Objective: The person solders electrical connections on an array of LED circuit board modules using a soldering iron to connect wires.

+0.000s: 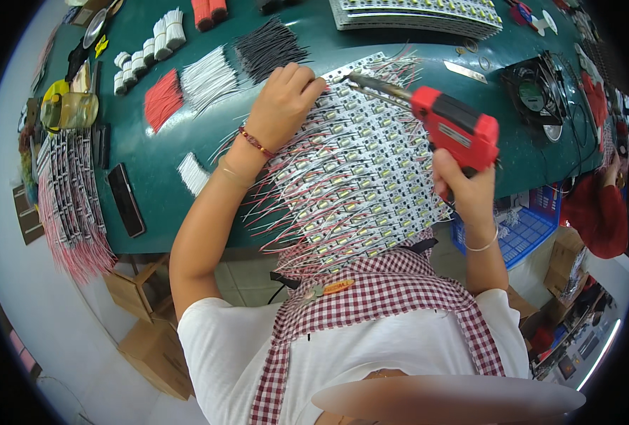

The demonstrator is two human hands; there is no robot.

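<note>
My right hand [469, 185] is wrapped round the grip of a red and black soldering gun [461, 127]. The gun's thin metal tip points left and reaches the far edge of a white panel of small circuit boards [378, 180]. Beside that tip, the fingers of my left hand [283, 105] are pinched together at the panel's far left corner. A bit of red wire shows at my fingertips; the rest is hidden. Many red and white wires [275, 212] stick out from the panel's rows toward the left. The panel's near end overhangs the table edge at my checked apron.
Loose red wires [163, 100], white wires [212, 79] and black wires [270, 49] lie beyond my left arm. A phone [125, 200] rests at left. Stacked panels [420, 20] stand at the back; a fan [534, 92] is at right. Below hangs a blue basket [519, 237].
</note>
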